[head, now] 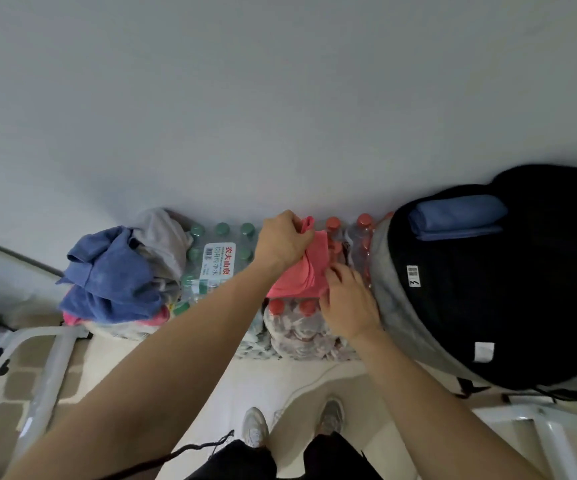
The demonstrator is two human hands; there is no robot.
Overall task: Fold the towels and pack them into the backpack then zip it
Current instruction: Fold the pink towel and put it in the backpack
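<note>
Hands work over shrink-wrapped packs of bottled water that stand against a pale wall (280, 98). The left hand (285, 239) is closed in a fist-like grip around the upper end of a pink towel (309, 268), bunching the cloth just above the red bottle caps. The right hand (347, 301) lies on the lower right edge of the same towel, its fingers curled and pinching the fabric, thumb side toward the cloth. The towel hangs and drapes between the two hands, resting on the red-capped bottle pack (301, 327).

To the left, a green-capped bottle pack (218, 268) carries a white label with red characters. Beside and partly on it sits a loose heap of unfolded towels: a blue towel (114, 275) on top in front, a grey towel (162, 237) behind it, and a strip of pink cloth showing under the heap's lower edge.

On the right stands the backpack (522, 289), black with a grey side panel, its main compartment open toward the camera. A folded blue towel (456, 216) lies inside near the top of the opening. White tags show on the black lining.

Below, the person's two shoes (294, 424) stand on a light floor (211, 382), and white metal frames (48, 368) cross the lower corners.
</note>
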